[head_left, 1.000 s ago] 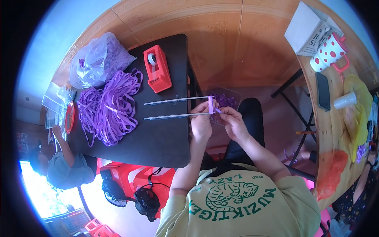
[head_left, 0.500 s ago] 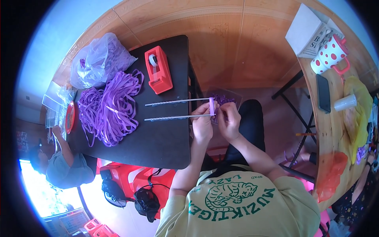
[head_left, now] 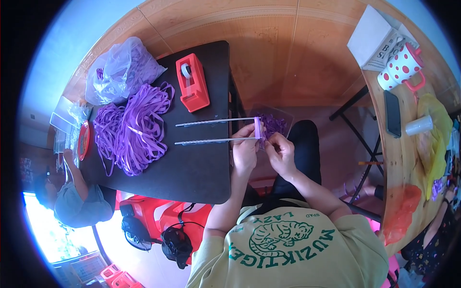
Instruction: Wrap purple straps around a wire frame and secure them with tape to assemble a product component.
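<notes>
Two thin metal rods (head_left: 211, 131) jut from the black table (head_left: 192, 168) toward me, and a purple ribbon strip (head_left: 258, 127) is wound across their near ends. My left hand (head_left: 246, 149) grips the near rod's end just left of that strip. My right hand (head_left: 280, 152) pinches the ribbon's loose end just right of the strip. Both hands hover at the table's right edge, over my lap.
A heap of purple ribbon (head_left: 129, 127) and a clear bag of more ribbon (head_left: 120, 72) lie on the table's left. A red tape dispenser (head_left: 192, 82) stands behind the rods. A clear box of ribbon pieces (head_left: 274, 122) is beyond my hands. Another person (head_left: 77, 201) sits at the left. A wooden side table (head_left: 408, 139) is on the right.
My right hand has shifted slightly, closing in on the ribbon at the rod ends and then dropping a little. The left hand and rods stay in place.
</notes>
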Available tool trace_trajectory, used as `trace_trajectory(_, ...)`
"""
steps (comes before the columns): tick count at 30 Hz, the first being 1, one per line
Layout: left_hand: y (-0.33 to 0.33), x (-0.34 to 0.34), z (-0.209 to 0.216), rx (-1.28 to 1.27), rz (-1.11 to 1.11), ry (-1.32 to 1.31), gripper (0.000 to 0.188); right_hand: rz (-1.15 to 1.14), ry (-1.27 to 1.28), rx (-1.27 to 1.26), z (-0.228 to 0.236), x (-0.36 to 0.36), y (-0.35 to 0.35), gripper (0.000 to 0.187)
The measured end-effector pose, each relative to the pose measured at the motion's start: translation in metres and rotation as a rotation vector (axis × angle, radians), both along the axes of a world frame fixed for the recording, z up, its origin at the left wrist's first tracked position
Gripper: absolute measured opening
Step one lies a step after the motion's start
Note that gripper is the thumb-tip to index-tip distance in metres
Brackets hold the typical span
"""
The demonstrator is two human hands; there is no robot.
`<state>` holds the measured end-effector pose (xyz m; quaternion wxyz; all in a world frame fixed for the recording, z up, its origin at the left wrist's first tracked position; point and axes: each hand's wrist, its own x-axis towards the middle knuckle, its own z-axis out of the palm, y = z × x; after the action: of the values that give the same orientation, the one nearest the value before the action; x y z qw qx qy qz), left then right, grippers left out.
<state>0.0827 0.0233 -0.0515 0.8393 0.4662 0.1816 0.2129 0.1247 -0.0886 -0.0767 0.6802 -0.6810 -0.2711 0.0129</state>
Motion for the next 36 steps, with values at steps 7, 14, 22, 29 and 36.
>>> trace_trajectory(7,-0.005,-0.01,-0.002,-0.029,0.012,0.04,0.022,0.112,0.16,0.037,0.005,-0.006,-0.003,0.013)
trace_trajectory(14,-0.012,-0.018,-0.004,-0.142,0.03,0.017,0.019,0.252,0.178,0.074,0.004,-0.006,-0.016,0.01)
trace_trajectory(22,-0.014,-0.018,-0.006,-0.078,0.135,0.038,0.017,0.272,0.188,-0.005,0.002,-0.009,-0.029,0.006)
trace_trajectory(29,-0.023,-0.025,0.002,-0.129,0.098,0.006,0.008,0.264,0.229,-0.047,-0.006,-0.004,-0.036,0.005)
trace_trajectory(36,-0.032,-0.031,0.019,-0.125,0.162,-0.005,0.005,0.276,0.276,0.001,-0.009,-0.006,-0.034,0.008)
